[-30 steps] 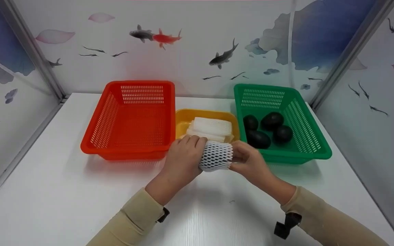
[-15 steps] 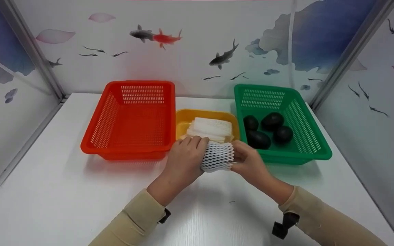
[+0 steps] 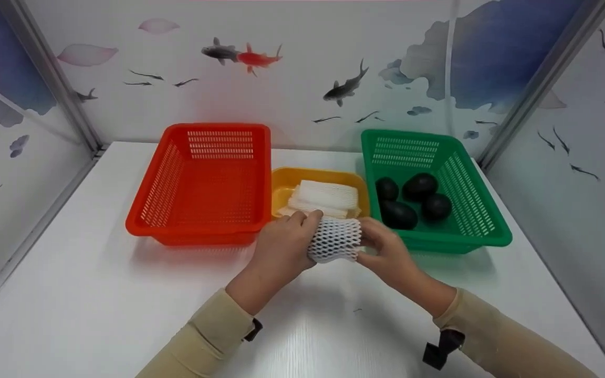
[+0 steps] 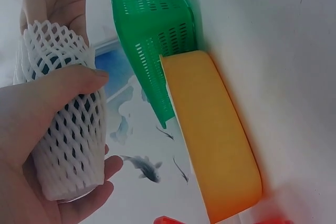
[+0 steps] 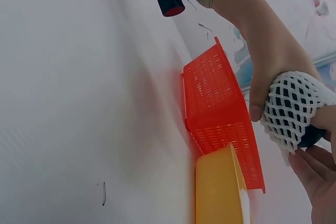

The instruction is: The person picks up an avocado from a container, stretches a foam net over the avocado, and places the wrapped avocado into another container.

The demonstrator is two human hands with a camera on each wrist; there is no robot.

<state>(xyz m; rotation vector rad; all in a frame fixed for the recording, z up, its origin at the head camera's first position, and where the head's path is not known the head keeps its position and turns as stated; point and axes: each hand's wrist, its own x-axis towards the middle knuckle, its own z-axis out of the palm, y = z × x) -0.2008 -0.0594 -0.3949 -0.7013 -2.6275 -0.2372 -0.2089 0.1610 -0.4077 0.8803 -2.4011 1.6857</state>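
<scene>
A white foam net sleeve (image 3: 335,240) is held above the table in front of the yellow tray, with a dark, smooth, avocado-like fruit (image 5: 311,136) inside it. My left hand (image 3: 284,242) grips the sleeve from the left, its thumb across the netting in the left wrist view. My right hand (image 3: 393,254) pinches the sleeve's right end, thumb and fingers at the rim around the fruit's exposed end. Several similar dark fruits (image 3: 420,187) lie in the green basket (image 3: 473,237) on the right.
A red basket (image 3: 202,233) stands at the left with no fruit showing in it. Between the baskets, the yellow tray (image 3: 281,185) bears a stack of flat white net sleeves (image 3: 329,194). A tiny dark scrap (image 3: 357,310) lies on the white table (image 3: 124,315). Printed panels (image 3: 302,105) enclose the table's back and sides.
Both hands stay almost in place around the sleeve. The fingers of my right hand shift slightly at its rim, leaving a wider gap between thumb and fingers.
</scene>
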